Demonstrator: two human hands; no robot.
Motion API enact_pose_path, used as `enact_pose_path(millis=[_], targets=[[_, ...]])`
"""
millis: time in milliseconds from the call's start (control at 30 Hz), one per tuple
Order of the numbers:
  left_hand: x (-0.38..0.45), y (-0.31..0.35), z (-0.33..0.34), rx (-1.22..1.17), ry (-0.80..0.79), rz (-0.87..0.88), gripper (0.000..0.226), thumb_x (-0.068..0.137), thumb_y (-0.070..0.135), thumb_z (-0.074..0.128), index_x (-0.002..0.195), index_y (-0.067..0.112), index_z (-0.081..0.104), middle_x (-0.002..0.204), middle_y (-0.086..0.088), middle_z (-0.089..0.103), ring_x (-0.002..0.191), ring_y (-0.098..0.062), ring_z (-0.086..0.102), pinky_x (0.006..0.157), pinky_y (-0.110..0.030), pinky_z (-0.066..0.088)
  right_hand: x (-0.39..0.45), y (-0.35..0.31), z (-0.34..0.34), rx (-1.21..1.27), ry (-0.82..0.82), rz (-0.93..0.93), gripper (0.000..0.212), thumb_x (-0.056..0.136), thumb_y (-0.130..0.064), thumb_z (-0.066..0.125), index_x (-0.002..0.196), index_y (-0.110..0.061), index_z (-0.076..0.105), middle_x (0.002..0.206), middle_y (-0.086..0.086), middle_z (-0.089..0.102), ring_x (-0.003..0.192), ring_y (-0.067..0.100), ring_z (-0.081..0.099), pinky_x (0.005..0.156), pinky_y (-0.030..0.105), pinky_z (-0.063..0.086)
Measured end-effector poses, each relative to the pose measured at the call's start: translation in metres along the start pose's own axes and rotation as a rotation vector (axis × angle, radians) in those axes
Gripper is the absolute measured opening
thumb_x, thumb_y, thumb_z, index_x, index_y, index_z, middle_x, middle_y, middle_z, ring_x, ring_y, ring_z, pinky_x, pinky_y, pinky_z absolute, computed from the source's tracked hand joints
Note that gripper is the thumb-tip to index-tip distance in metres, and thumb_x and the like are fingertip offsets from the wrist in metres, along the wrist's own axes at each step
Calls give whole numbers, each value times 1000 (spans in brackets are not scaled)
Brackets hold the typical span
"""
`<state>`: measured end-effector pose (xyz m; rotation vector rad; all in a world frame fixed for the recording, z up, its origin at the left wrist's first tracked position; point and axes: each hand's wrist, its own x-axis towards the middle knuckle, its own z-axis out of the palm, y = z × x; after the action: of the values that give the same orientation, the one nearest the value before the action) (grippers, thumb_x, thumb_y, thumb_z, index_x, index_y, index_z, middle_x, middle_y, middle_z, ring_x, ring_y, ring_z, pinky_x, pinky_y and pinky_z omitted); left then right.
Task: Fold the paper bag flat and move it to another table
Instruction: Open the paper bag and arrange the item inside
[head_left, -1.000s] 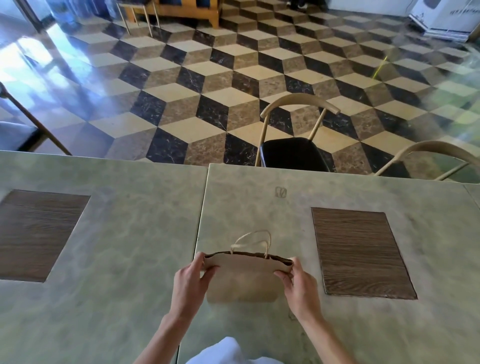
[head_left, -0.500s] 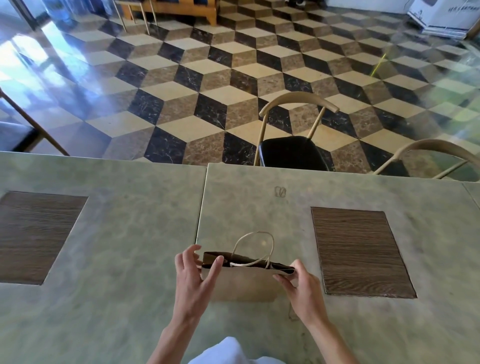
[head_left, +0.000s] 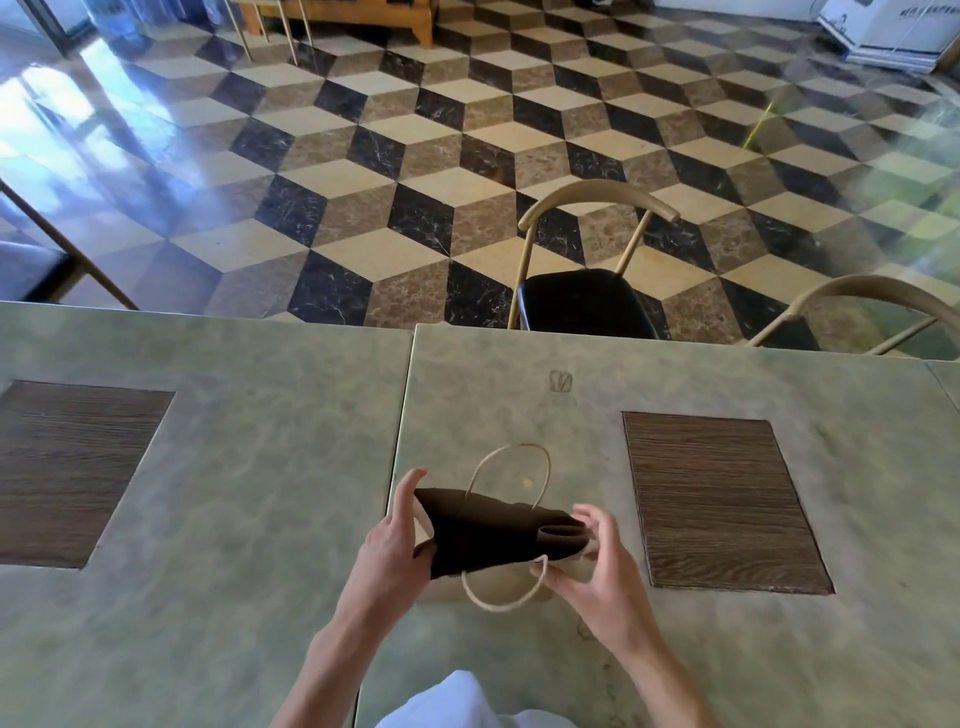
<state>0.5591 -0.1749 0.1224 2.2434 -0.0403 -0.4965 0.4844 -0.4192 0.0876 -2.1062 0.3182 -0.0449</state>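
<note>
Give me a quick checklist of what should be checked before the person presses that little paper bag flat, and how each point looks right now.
1. Both hands on the bag: ok. The left hand holds one end of the paper bag and the right hand the other.
2. Bag already flat: not ok. Its mouth gapes open, dark inside.
3. Bag empty: cannot tell; the inside is in shadow.
4. Handles clear of the fold: not ok. The near handle droops toward the person, and the far handle stands up.
5. Side crease tucking inward: ok at the right end, hidden at the left.
6. Room on the neighbouring table: ok, bare surface beside the seam.
</note>
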Motion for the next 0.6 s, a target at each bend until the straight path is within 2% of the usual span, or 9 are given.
enact_pose_path(millis=[67, 100, 167, 233, 267, 333, 400, 533, 600], targets=[[2, -3, 0, -15, 49, -50, 68, 83, -2, 52, 131, 36, 21, 107, 2, 55, 95, -36, 64, 71, -35, 49, 0, -13, -8, 33, 44, -27, 77, 70, -57, 79, 131, -21, 50, 124, -13, 60, 116, 3, 56, 95, 20, 42], [2, -4, 0, -23, 71, -66, 60, 82, -4, 49, 120, 33, 21, 112, 1, 54, 91, -36, 63, 71, -36, 48, 0, -22, -13, 42, 94, -64, 64, 75, -55, 75, 125, -20, 55, 121, -10, 62, 114, 7, 58, 94, 23, 44], [1, -4, -1, -15, 101, -60, 52, 78, -7, 44, 101, 32, 19, 112, -1, 54, 86, -37, 57, 70, -38, 46, 3, -43, -26, 25, 171, -177, 29, 88, -45, 64, 100, -18, 64, 101, -5, 66, 97, 15, 63, 83, 34, 50], [-2, -4, -2, 25, 108, 23, 52, 73, -12, 41, 92, 33, 24, 102, -4, 55, 85, -38, 53, 69, -34, 43, 7, -61, -36, -31, 150, -263, 24, 93, -35, 59, 81, -17, 67, 83, -7, 67, 82, 15, 64, 73, 36, 51], [-3, -4, -2, 62, 102, 89, 53, 71, -15, 40, 90, 33, 29, 107, -8, 55, 88, -39, 52, 71, -29, 45, 10, -69, -37, -71, 106, -298, 23, 93, -33, 61, 78, -17, 69, 80, -9, 67, 80, 14, 63, 72, 32, 50], [-3, -5, -1, 151, 85, 176, 60, 72, -18, 40, 97, 36, 53, 138, -10, 49, 100, -39, 59, 78, -32, 51, 16, -77, -34, -227, -9, -379, 19, 91, -32, 64, 79, -20, 74, 83, -15, 68, 86, 9, 61, 77, 27, 48], [-2, -5, 1, 197, 66, 169, 68, 77, -15, 44, 117, 35, 66, 154, -10, 36, 111, -36, 62, 86, -34, 54, 22, -80, -25, -378, -143, -426, 18, 90, -33, 65, 81, -21, 76, 90, -17, 71, 90, 6, 62, 82, 30, 48], [-2, 3, -1, 180, -69, -21, 77, 76, -8, 48, 144, 29, 45, 161, -14, 16, 125, -35, 52, 96, -28, 45, 31, -92, -7, -439, -480, -447, 17, 91, -18, 62, 93, -11, 77, 103, -3, 74, 94, 12, 68, 88, 27, 52], [-1, 4, -2, 176, -112, -75, 84, 76, -4, 55, 151, 28, 31, 160, -16, 13, 127, -37, 50, 96, -29, 47, 36, -99, 5, -564, -608, -389, 21, 92, -9, 55, 98, -6, 75, 106, 7, 73, 99, 21, 67, 89, 33, 52]])
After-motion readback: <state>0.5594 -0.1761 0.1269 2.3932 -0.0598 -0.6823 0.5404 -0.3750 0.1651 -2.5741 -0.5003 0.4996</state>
